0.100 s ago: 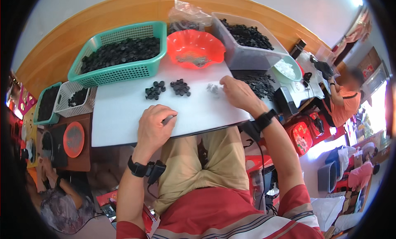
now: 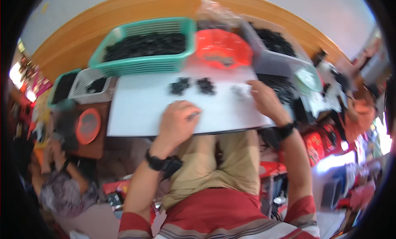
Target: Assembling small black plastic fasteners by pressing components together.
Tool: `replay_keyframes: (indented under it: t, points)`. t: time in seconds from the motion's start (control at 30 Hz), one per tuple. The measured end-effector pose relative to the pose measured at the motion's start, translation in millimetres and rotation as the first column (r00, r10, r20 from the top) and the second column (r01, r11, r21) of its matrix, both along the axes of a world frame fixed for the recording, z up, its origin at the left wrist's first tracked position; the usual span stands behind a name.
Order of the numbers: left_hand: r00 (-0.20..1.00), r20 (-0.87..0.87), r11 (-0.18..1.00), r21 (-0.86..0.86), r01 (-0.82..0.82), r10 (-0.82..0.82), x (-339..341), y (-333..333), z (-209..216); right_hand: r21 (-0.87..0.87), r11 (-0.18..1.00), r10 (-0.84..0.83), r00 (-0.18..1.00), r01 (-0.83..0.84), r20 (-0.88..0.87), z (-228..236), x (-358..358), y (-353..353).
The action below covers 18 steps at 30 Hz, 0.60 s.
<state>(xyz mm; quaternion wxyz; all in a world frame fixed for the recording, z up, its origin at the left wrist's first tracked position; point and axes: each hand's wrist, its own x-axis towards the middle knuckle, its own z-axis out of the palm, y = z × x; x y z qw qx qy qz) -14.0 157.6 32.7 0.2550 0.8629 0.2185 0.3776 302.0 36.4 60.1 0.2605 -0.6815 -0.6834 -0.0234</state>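
My left hand (image 2: 178, 120) rests near the front edge of the white tabletop (image 2: 138, 111), closed, with a small dark grey piece (image 2: 193, 115) between thumb and fingers. At the table's right side, my right hand (image 2: 268, 101) has its fingertips drawn together beside a scatter of tiny clear-grey parts (image 2: 238, 91). What those fingertips pinch, if anything, is too small and blurred to see. Beyond my left hand lie two small heaps of black round parts, a left heap (image 2: 180, 86) and a right heap (image 2: 205, 86).
Along the back stand a green basket (image 2: 142, 69) of black parts, a red scalloped bowl (image 2: 225, 60) and a clear plastic bin (image 2: 268, 66). More black parts (image 2: 277, 88) lie right of my right hand. Co-workers sit at far left and right.
The whole view has swung and blurred, so everything sits further right in the picture. Relative to the table, both hands stay in nearly the same places.
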Motion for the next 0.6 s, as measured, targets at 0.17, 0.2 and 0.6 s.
replay_keyframes:
  t: [0.17, 0.2, 0.6]
  points:
    - [0.999, 0.036, 0.999, 0.032, 0.026, -0.027, 14, -3, 0, 0.007, 0.998, -0.067, 0.997, 0.068, -0.040, 14, -4, -25]
    - [1.000, 0.018, 0.999, 0.042, -0.009, 0.008, 14, -5, 0, 0.032, 0.998, -0.049, 0.996, 0.051, -0.070, 12, -5, -27]
    - [0.999, 0.032, 0.997, -0.068, 0.034, -0.032, 12, -6, 7, -0.026, 0.990, -0.128, 0.793, 0.140, -0.596, 0, -49, -41]
